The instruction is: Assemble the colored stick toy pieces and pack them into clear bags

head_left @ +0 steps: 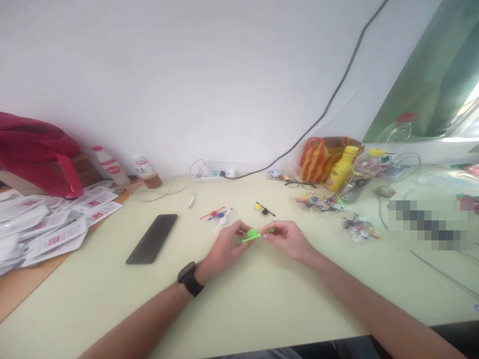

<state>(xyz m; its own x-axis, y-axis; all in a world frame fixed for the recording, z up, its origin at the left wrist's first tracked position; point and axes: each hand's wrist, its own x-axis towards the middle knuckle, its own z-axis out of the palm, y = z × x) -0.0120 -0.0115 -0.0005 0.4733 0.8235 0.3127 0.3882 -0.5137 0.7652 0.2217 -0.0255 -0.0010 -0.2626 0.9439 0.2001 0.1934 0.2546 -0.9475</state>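
Observation:
A bright green plastic piece, a round disc with a thin arrow-like arm, sits between my hands above the table. My left hand, with a black watch on its wrist, has thumb and fingers closed around its disc side. My right hand pinches the arm's right end, and a bit of green shows past its fingertips. Beyond my left hand lie similar pieces: a red one, a blue one and a white one. A black piece and a small yellow round part lie farther back.
Left of my hands lies a black phone. Plastic bags of coloured pieces are on the right, near glasses, bottles and a striped bag. A power strip stands by the wall; white packets fill the left.

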